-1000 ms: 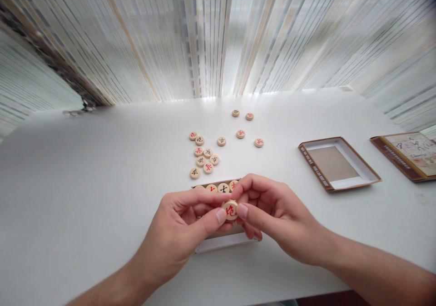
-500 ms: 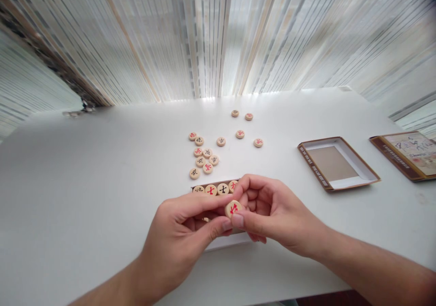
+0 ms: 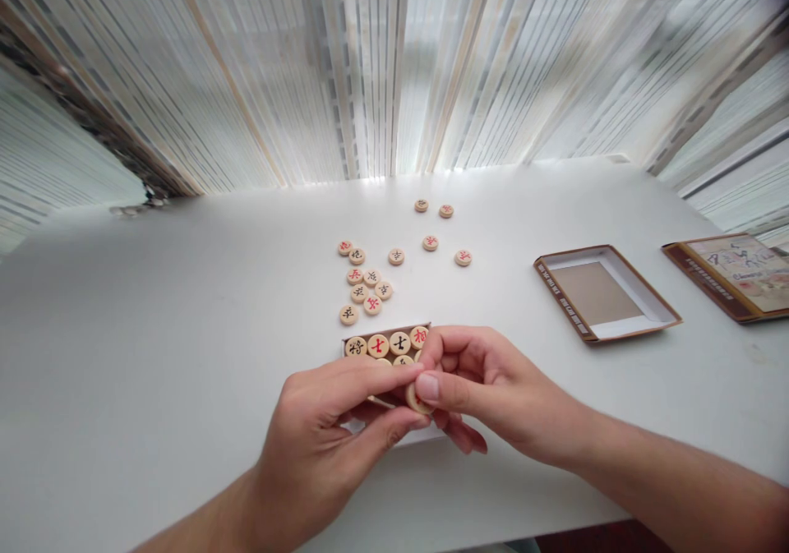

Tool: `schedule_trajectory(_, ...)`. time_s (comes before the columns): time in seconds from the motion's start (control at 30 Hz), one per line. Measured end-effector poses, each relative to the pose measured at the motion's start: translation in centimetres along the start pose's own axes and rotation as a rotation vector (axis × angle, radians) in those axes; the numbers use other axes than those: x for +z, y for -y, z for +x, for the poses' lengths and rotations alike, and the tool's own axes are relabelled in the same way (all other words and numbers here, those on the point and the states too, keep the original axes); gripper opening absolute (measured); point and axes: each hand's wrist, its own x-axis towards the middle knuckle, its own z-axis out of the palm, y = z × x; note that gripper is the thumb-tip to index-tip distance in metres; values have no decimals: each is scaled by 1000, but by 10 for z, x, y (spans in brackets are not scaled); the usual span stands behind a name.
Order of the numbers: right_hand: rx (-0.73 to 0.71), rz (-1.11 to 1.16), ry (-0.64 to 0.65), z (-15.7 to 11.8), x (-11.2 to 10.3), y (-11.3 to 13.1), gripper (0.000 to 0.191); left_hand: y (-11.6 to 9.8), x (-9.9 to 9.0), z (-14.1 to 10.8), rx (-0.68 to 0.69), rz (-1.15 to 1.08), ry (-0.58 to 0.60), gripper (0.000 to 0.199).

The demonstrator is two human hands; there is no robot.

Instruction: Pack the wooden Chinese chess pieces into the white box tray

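Note:
Between my two hands, above the near part of a small box, is a round wooden Chinese chess piece (image 3: 417, 401) with a red character. My right hand (image 3: 474, 384) pinches it, with the thumb across its face. The thumb and forefinger of my left hand (image 3: 345, 426) close on its left side. The box (image 3: 343, 341) holds a back row of pieces, among them a black-marked piece (image 3: 356, 347), a red-marked piece (image 3: 378, 345) and another black-marked piece (image 3: 400, 343). Part of a second row shows behind my fingers. My hands hide the rest of the box.
Several loose chess pieces (image 3: 359, 292) lie beyond the box, some touching, others scattered farther back like the red-marked one (image 3: 463, 258). To the right lie an open shallow box tray (image 3: 629, 327) and a printed box lid (image 3: 740, 269). Striped curtains (image 3: 370, 68) hang behind the white table (image 3: 154, 356).
The held piece has moved slightly down and tilted, and my right thumb now covers most of its face. More of the box's back row shows. The view has shifted slightly.

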Motion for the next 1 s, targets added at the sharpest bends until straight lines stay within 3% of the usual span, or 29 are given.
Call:
schedule_trajectory(0.13,6,24,13,1,0,-1,38,0,0,-1,-72,-80,-29,37)
schedule_trajectory(0.43,71,33,4,-2,2,-2,44,3,-1,0,59,100,-13,44)
schedule_trajectory(1.0,-29,76,123,-2,-3,-3,33,-4,2,1,-100,-151,-37,40)
